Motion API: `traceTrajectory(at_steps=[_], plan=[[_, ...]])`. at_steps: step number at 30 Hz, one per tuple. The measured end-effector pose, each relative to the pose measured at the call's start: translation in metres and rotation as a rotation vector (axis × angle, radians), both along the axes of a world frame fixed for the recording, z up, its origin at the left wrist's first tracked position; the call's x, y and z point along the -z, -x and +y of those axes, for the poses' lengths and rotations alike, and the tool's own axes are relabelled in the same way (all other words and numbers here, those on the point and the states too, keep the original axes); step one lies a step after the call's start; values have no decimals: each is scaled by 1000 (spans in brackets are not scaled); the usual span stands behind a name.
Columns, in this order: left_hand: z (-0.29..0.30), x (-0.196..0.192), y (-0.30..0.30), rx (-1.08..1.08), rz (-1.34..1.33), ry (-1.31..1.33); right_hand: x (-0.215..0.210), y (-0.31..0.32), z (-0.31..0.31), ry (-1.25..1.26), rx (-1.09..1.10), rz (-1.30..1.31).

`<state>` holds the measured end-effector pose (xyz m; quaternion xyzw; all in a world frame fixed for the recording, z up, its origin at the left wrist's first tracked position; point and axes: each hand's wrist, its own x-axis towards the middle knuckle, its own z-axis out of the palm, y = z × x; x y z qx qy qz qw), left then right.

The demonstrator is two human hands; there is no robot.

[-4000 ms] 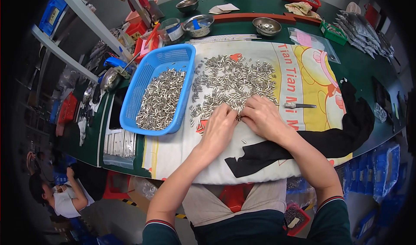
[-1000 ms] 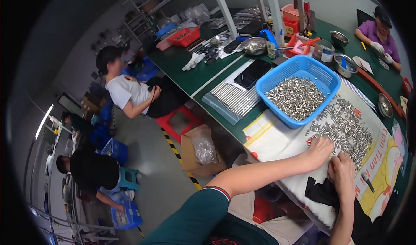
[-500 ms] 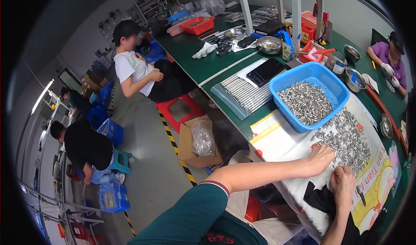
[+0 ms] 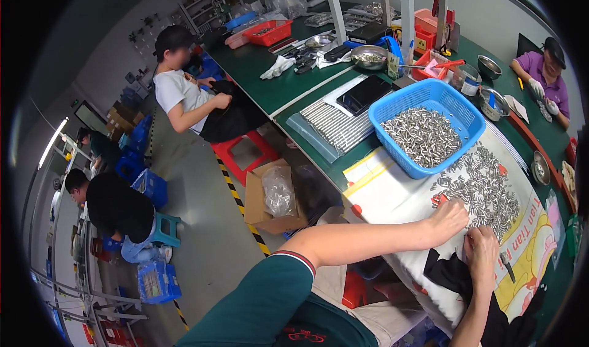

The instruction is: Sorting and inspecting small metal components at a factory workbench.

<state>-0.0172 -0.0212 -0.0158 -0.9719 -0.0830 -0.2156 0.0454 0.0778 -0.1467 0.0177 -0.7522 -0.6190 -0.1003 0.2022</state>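
Note:
My left hand (image 4: 448, 222) is closed with its fingertips bunched, at the near left edge of a spread pile of small metal pins (image 4: 481, 190). Close beside it, my right hand (image 4: 482, 249) has its fingers curled in at the pile's near edge. Anything in either hand is too small or too hidden to make out. The pins lie on a white and yellow printed cloth (image 4: 392, 209). Beyond them stands a blue plastic basket (image 4: 397, 152), partly filled with more such pins (image 4: 422, 137). Black fabric (image 4: 451, 276) lies by my right wrist, and a small dark-handled tool (image 4: 507, 267) rests right of it.
Left of the basket are a bundle of metal rods (image 4: 334, 125) and a black phone (image 4: 364, 95). Metal bowls (image 4: 370, 57) and red bins (image 4: 429, 65) stand farther back. One person (image 4: 190, 95) sits left, another (image 4: 546, 80) far right. A cardboard box (image 4: 273, 196) is below the table edge.
The whole view has shifted slightly, so the scene sits a little farther left and higher. Both hands stay closed at the pile's near edge, with little visible movement.

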Motion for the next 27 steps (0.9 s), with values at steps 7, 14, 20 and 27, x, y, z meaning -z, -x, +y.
traceTrajectory(at_steps=[7, 14, 20, 27], plan=[[1, -6, 4, 10, -22, 26, -7, 1, -7, 105, 23, 26], [-8, -14, 17, -5, 47, -234, -3, 4, -4, 64, 27, -22], [-10, -6, 16, -14, 107, -276, 2, 7, 0, 93, 45, -104], [2, -13, 1, 164, -110, 42, -9, 2, -11, 33, 49, 56]])
